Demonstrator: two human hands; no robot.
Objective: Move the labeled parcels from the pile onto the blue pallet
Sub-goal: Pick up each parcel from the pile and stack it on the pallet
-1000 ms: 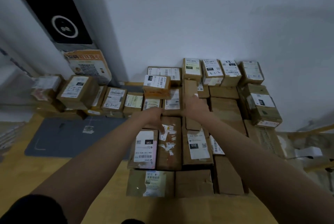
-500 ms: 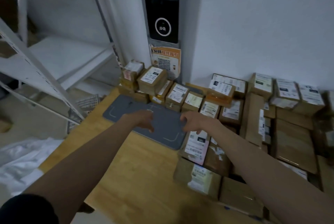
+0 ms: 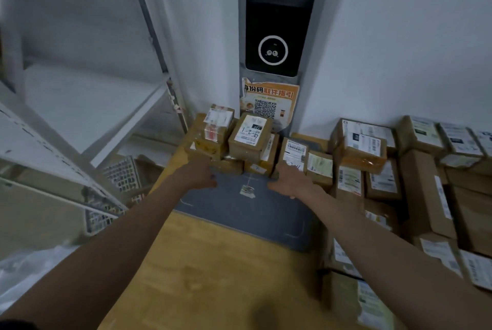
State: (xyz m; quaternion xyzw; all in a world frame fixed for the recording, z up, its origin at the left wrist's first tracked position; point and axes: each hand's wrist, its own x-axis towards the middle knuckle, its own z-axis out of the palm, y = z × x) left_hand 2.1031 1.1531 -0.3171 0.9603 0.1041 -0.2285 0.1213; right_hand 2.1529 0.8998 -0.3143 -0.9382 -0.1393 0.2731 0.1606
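I've turned left from the big pile (image 3: 415,178) — both arms now reach the small stack (image 3: 234,143) at the blue mat's (image 3: 239,212) far edge. My left hand (image 3: 198,174) and right hand (image 3: 291,179) carry nothing, fingers loosely curled, touching the lowest parcels — the next pick looks imminent.

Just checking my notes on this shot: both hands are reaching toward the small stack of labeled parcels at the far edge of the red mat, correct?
Not quite: the mat is grey-blue, not red, as the head view shows. The rest holds: the left hand and right hand reach toward the small stack of labeled parcels at its far edge.
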